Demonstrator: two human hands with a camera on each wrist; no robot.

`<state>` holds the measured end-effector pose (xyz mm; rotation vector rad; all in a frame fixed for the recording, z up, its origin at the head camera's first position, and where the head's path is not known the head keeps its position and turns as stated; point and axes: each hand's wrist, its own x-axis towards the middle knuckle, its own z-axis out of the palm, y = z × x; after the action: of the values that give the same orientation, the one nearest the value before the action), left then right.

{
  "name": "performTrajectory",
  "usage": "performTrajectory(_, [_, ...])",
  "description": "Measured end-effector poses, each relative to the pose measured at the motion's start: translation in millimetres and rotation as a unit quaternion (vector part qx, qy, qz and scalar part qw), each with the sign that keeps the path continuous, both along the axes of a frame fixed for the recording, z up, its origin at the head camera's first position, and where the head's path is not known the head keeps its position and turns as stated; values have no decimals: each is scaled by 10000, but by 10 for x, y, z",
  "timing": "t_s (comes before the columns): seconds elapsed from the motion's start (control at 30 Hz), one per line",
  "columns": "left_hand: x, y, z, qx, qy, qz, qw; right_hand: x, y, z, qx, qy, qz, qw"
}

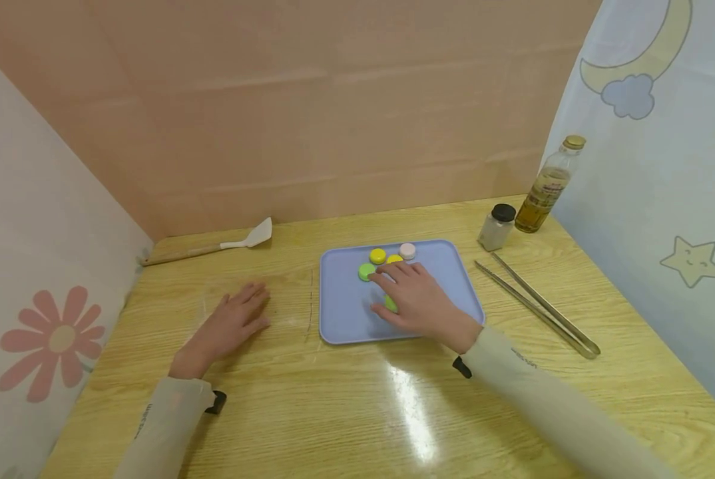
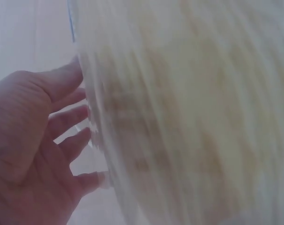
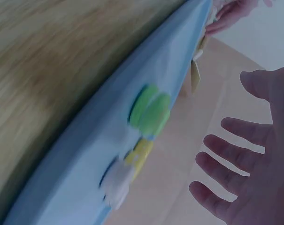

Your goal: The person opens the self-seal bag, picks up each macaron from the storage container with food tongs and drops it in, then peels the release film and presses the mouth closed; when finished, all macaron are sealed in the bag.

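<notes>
The right hand (image 1: pixel 416 303), fingers spread and empty, hovers over discs (image 1: pixel 366 271) on a tray (image 1: pixel 348 316), apparently reaching for a grasp that would call for a pinch; the left hand (image 1: pixel 228 326), relaxed and empty, is beside it.

Nothing readable; bottle label (image 1: pixel 549 189), sleeve lettering (image 1: pixel 523 358) too small

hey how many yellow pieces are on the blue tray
2: one yellow piece toward the back of the blue tray, a second yellow piece to its right, partly behind the right hand, which may hide more.
</notes>
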<state>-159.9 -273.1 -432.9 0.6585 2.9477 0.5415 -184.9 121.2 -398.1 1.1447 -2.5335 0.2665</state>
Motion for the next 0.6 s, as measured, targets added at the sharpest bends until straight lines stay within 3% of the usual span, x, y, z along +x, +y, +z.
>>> performTrajectory(0.3, [-11, 20, 25, -184, 170, 8, 9997, -76, -555, -172, 423, -195, 316, 9984])
performTrajectory(0.6, [-52, 45, 8, -232, 488, -10, 9985, -132, -1016, -158, 1043, -286, 117, 9941])
